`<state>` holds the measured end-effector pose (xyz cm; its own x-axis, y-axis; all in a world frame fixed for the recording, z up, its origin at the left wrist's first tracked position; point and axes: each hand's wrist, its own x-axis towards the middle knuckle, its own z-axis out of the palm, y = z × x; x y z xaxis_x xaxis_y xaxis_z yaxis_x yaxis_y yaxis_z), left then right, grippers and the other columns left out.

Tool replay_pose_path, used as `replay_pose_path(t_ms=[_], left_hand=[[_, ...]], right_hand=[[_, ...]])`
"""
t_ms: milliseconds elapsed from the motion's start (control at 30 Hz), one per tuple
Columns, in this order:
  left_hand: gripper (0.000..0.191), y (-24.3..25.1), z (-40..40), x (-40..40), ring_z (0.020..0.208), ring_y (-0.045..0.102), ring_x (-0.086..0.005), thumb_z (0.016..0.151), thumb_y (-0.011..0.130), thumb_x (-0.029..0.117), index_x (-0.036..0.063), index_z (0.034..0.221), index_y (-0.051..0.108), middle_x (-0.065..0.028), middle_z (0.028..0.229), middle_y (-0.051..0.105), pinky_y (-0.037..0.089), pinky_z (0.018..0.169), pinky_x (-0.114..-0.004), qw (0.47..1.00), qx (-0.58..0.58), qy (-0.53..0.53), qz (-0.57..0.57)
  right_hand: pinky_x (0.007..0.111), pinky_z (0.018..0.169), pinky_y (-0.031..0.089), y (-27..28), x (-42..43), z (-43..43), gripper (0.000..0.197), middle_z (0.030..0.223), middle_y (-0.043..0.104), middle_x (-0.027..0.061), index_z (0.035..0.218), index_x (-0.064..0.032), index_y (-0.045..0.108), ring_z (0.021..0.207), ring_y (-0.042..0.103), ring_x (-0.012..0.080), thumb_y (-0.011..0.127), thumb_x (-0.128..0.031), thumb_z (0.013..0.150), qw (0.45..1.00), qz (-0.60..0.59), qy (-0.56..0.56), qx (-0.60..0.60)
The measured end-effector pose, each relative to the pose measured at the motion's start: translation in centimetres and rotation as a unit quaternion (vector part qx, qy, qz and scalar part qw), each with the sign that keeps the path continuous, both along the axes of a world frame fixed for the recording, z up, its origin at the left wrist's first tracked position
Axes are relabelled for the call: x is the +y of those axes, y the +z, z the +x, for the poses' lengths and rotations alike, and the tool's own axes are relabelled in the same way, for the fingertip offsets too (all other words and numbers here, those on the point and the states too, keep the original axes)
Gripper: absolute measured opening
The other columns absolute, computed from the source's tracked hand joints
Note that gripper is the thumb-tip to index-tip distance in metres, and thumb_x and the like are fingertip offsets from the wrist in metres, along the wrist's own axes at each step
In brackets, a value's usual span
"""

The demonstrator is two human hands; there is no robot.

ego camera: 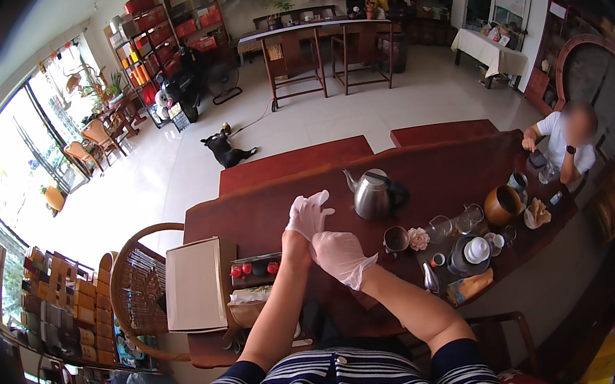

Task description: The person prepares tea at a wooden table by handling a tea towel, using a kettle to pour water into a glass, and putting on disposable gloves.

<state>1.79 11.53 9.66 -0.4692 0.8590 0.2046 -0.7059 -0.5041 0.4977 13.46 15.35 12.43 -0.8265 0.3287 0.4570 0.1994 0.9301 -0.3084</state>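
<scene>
My left hand (308, 214) is raised over the dark red wooden table (256, 200) in a thin whitish glove, its fingers apart and holding nothing. At its wrist, my right hand (341, 256) wears a matching glove with a loose, wrinkled cuff. Its fingers are closed at the lower edge of the left glove; the fingertips are partly hidden. Beyond both hands stands a steel kettle (371, 196) with a black handle. To the right are a dark round cup (396, 239), a pale flower (418, 238) and a white lidded tea bowl (477, 249) on a dark round stand.
Left of my forearms lie a flat cardboard box (197, 287) and a tissue pack (248, 306). A folded cloth (469, 286), glass pitchers (439, 228) and a brown pot (502, 204) stand right. A person (566, 135) sits at the far end. A black dog (227, 152) lies beyond a bench (299, 160).
</scene>
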Motion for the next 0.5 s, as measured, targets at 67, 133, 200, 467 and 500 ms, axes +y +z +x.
replay_pose_path(t_ms=[67,133,200,467,500], left_hand=[[0.029,0.9,0.1,-0.7,0.116,0.048,-0.0309,0.096,0.046,0.026,0.0029,0.113,0.053,-0.0156,0.119,0.056,0.036,0.104,-0.039,0.999,0.038,-0.002,0.009],[0.029,-0.1,-0.9,-0.5,0.113,0.05,-0.0303,0.096,0.045,0.022,0.0,0.113,0.053,-0.0172,0.124,0.053,0.037,0.103,-0.039,0.998,-0.022,-0.028,0.048],[0.028,0.4,-1.6,-0.3,0.11,0.052,-0.0296,0.096,0.045,0.018,-0.003,0.113,0.052,-0.0188,0.13,0.051,0.039,0.103,-0.04,0.991,-0.085,-0.06,0.087],[0.068,7.3,0.1,1.7,0.121,0.046,-0.0398,0.089,0.048,0.045,-0.007,0.13,0.037,-0.031,0.133,0.042,0.041,0.083,-0.063,-0.312,-0.807,-0.309,0.394],[0.058,8.4,1.2,1.6,0.113,0.053,-0.0363,0.089,0.049,0.035,-0.0047,0.13,0.04,-0.0314,0.132,0.042,0.045,0.084,-0.053,-0.244,-0.849,-0.273,0.382]], right_hand=[[0.042,0.052,0.049,0.0,0.1,0.3,0.019,0.064,0.06,0.014,0.069,-0.004,0.056,0.059,0.061,0.0323,0.059,-0.018,0.081,0.998,-0.015,0.059,0.024],[0.042,0.054,0.049,0.6,-0.5,0.1,0.018,0.065,0.06,0.014,0.069,-0.0044,0.056,0.06,0.062,0.032,0.059,-0.018,0.081,0.994,-0.033,0.091,0.053],[0.042,0.055,0.049,0.9,-0.5,0.1,0.018,0.066,0.06,0.0141,0.069,-0.0047,0.056,0.062,0.062,0.0318,0.059,-0.018,0.08,0.989,-0.049,0.116,0.08],[0.04,0.061,0.049,-1.3,0.7,1.1,0.008,0.072,0.061,0.0119,0.079,-0.0069,0.06,0.068,0.061,0.0327,0.063,-0.014,0.08,0.962,-0.191,0.013,0.197],[0.039,0.06,0.049,-1.1,1.3,1.4,0.006,0.071,0.06,0.0108,0.08,-0.0068,0.06,0.067,0.06,0.0325,0.065,-0.011,0.079,0.937,-0.21,-0.014,0.279]])
